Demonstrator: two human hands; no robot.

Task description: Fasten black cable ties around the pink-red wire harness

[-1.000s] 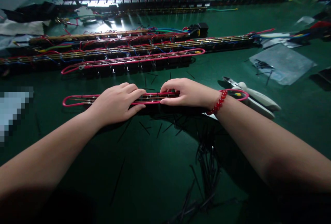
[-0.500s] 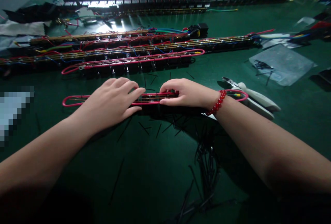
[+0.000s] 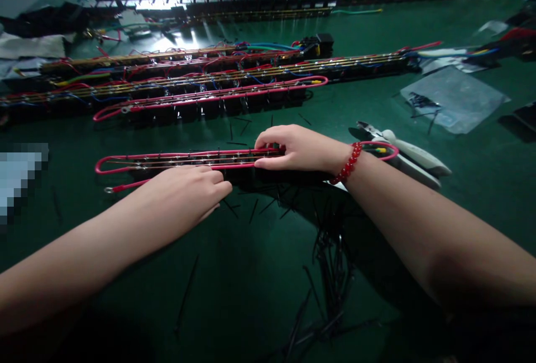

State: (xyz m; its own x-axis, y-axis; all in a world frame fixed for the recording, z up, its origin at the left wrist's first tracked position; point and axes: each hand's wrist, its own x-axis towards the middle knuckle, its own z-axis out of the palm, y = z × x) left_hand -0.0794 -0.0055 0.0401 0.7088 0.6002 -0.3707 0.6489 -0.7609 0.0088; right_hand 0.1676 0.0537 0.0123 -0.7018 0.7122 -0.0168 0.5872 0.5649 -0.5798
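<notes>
A long black strip with metal bars and a pink-red wire looped along it [image 3: 167, 159] lies across the green table in front of me. My right hand [image 3: 299, 149], with a red bead bracelet at the wrist, rests on the strip's right half, fingers curled over the wire. My left hand [image 3: 188, 192] lies flat on the table just in front of the strip, fingers stretched out and together, holding nothing. A loose end of red wire with a ring terminal [image 3: 109, 189] sticks out left of that hand.
Several more wired strips [image 3: 209, 92] lie in rows farther back. White-handled cutters [image 3: 408, 156] sit right of my right wrist. A clear plastic bag [image 3: 454, 98] lies at the far right. Several black cable ties [image 3: 330, 262] are scattered on the green mat [image 3: 251, 273] near me.
My left hand has come off the strip and drawn back toward me onto the table, uncovering the strip's middle. The right hand has stayed in place.
</notes>
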